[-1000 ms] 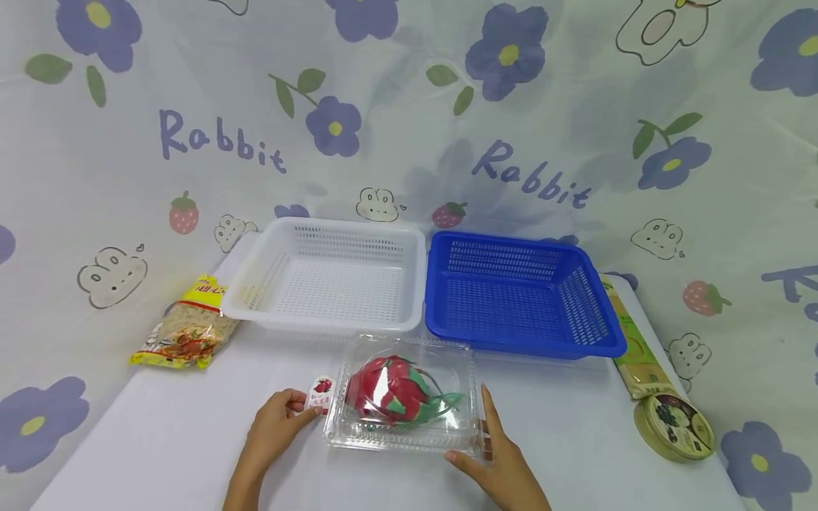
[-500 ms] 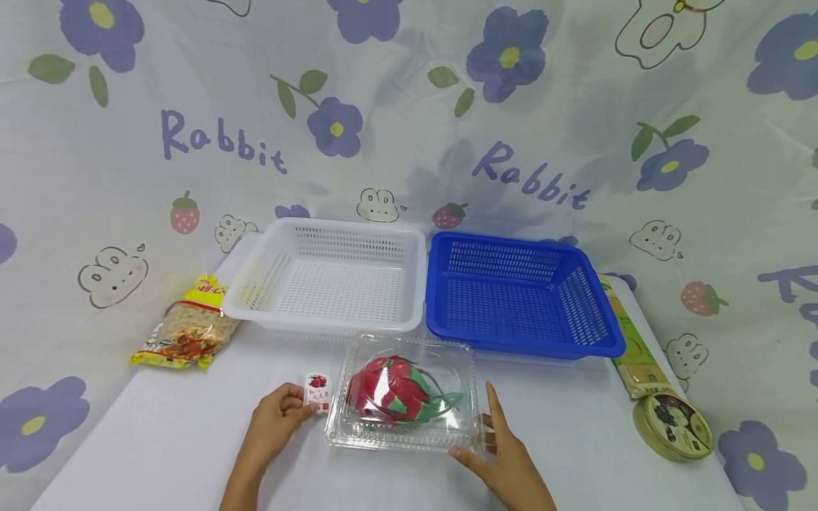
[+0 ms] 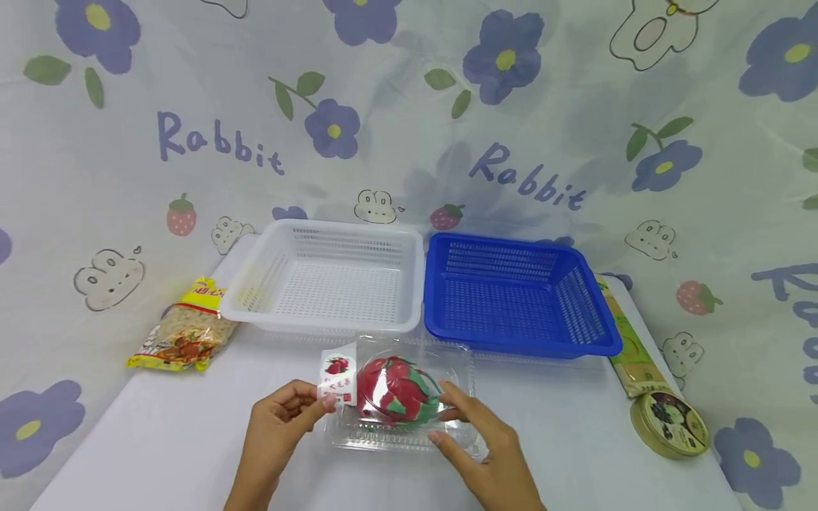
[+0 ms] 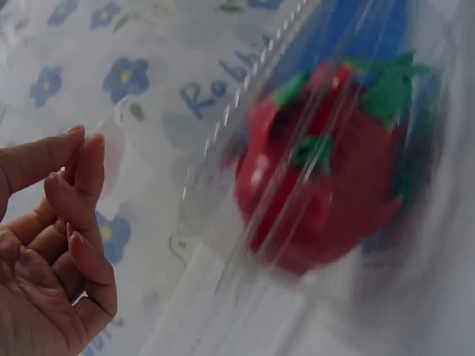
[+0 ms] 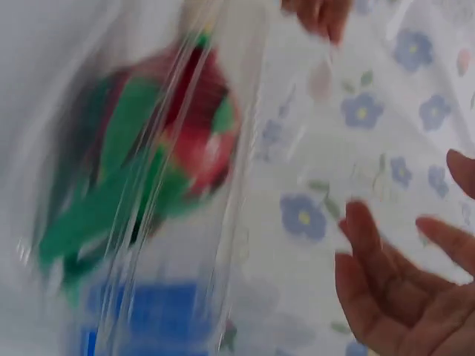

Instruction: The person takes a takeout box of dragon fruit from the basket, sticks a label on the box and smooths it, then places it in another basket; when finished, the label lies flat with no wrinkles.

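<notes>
A clear plastic clamshell box (image 3: 409, 438) stands on the white table with a red and green dragon fruit (image 3: 393, 390) inside. My left hand (image 3: 281, 426) pinches a small white sticker (image 3: 339, 376) between thumb and index finger; it carries a printed dragon fruit and red writing. In the head view the sticker overlaps the box's upper left part. In the left wrist view, the same label (image 4: 113, 159) shows pale from behind. My right hand (image 3: 488, 440) is over the right part of the box, fingers loosely bent and holding nothing.
Behind the box are a white basket (image 3: 319, 328) and a blue basket (image 3: 524, 348), side by side. A yellow-topped food bag (image 3: 185, 326) lies at left. At right are a green packet (image 3: 629, 348) and a round tin (image 3: 671, 426). A printed cloth hangs behind.
My left hand has lifted the sticker from the table beside the box to over its left part. My right hand has moved from the box's right side inward over it.
</notes>
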A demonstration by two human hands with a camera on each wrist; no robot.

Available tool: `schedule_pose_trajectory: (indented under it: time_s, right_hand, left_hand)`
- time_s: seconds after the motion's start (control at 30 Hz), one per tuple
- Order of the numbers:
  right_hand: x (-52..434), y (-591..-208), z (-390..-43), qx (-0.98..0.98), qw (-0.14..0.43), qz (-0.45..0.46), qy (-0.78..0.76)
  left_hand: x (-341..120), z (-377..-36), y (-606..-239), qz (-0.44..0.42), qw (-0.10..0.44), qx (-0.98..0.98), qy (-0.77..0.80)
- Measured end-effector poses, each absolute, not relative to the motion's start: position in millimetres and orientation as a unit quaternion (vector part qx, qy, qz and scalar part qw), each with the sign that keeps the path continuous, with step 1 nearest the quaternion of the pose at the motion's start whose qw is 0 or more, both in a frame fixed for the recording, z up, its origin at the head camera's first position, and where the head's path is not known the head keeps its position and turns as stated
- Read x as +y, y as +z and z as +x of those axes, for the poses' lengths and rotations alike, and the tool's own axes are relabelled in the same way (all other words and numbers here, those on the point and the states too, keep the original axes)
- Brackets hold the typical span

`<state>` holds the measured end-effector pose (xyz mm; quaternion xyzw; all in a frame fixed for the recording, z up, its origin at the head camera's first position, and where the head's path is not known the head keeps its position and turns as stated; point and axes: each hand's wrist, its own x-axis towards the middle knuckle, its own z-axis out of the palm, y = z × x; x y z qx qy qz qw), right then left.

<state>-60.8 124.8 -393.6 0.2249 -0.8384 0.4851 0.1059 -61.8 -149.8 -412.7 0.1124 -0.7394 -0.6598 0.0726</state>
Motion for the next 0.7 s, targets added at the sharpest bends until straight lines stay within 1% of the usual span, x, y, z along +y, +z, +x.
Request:
schedule_pose_trajectory:
  time_s: [0.03,0.1,0.13,0.17,0.23,0.3,0.4,0.5,0.63,0.7]
  right_hand:
    - [120,-392,-61,-0.82,0.071,0.25,0.51]
    - [111,-390,-61,-0.789,0.004,0.269,0.553]
    - [107,-389,-61,-0.776,-0.021,0.273,0.568]
    - [103,-390,-61,-0.766,-0.032,0.278,0.579]
    - [98,-393,-62,-0.75,-0.022,0.288,0.595]
    - [94,-396,-63,-0.744,0.0,0.287,0.604]
    - [91,-400,-64,-0.74,0.025,0.27,0.615]
    - [91,-403,-65,-0.741,0.028,0.244,0.624]
    - [93,-405,-66,-0.732,0.02,0.216,0.645]
    - [93,-406,-67,-0.727,0.028,0.212,0.652]
  left_hand:
    - [-142,-61,-410,0.091,0.064,-0.737,-0.666]
    - [-126,-58,-407,0.047,0.039,-0.734,-0.676]
    - [-120,-57,-406,0.028,0.028,-0.731,-0.681]
    - [-113,-55,-406,0.011,0.018,-0.729,-0.684]
    - [-103,-53,-406,-0.012,0.006,-0.724,-0.69]
    - [-97,-52,-407,-0.03,0.0,-0.715,-0.698]
    - [-93,-53,-408,-0.045,-0.007,-0.709,-0.703]
    - [-93,-53,-409,-0.064,-0.017,-0.709,-0.702]
    - [-95,-53,-410,-0.114,-0.022,-0.713,-0.691]
    - [-96,-53,-410,-0.128,-0.021,-0.718,-0.684]
